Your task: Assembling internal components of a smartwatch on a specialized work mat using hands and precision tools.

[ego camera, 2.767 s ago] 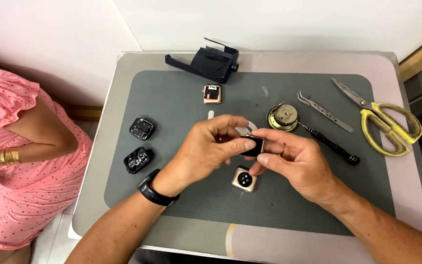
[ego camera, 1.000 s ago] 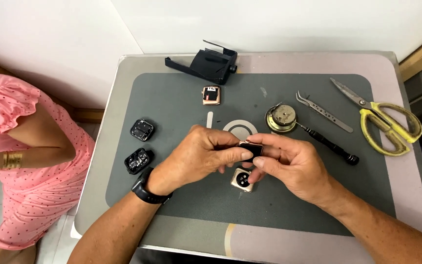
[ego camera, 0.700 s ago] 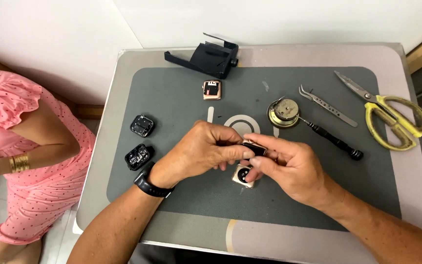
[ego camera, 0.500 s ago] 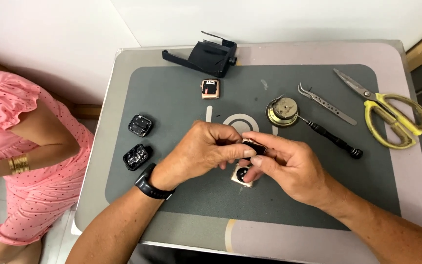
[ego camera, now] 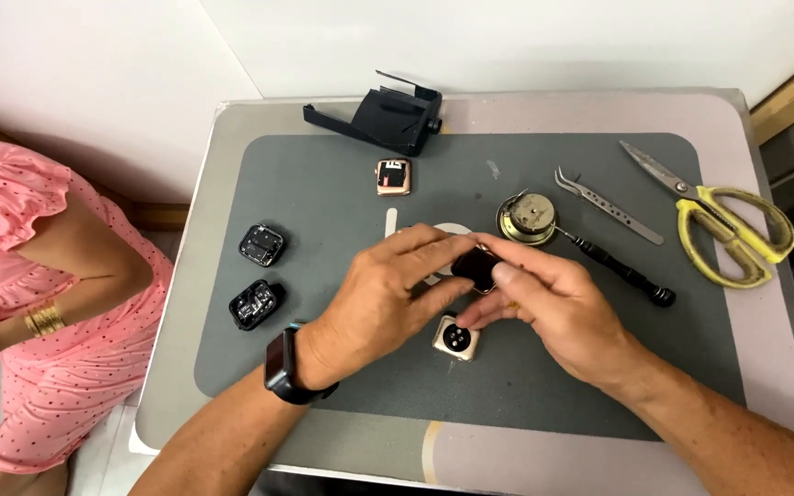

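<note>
Over the middle of the grey mat (ego camera: 323, 184), both hands meet on one small dark watch screen (ego camera: 476, 267). Left hand (ego camera: 374, 308): fingers clamped on the screen's left edge, thumb below, forefinger over the top. Right hand (ego camera: 558, 308): fingers pinched on its right edge, thumb tip on the upper face. Screen is held just above the mat, tilted, roughly centre of the surface (ego camera: 232, 138).

Directly near of the screen, between the two hands, lies a gold watch case (ego camera: 456, 338), back up (round dark sensor showing). It touches neither hand, as far as can be told.

Left wrist carries a black wristwatch (ego camera: 282, 367).

Other items on the mat:
- far centre: second gold case (ego camera: 393, 176), face up;
- far edge: black holder (ego camera: 383, 118), partly off the mat;
- left: two black cases (ego camera: 259, 245), one near of the other, well apart from the hands;
- right of the hands: round metal movement (ego camera: 527, 219), just beside the right hand's knuckles;
- further right: black-handled screwdriver (ego camera: 622, 269), tweezers (ego camera: 608, 206), yellow scissors (ego camera: 719, 220), blades pointing far-left.

At the far left, off the surface, sits another person in a pink dress (ego camera: 11, 276) with gold bangles (ego camera: 44, 319).
</note>
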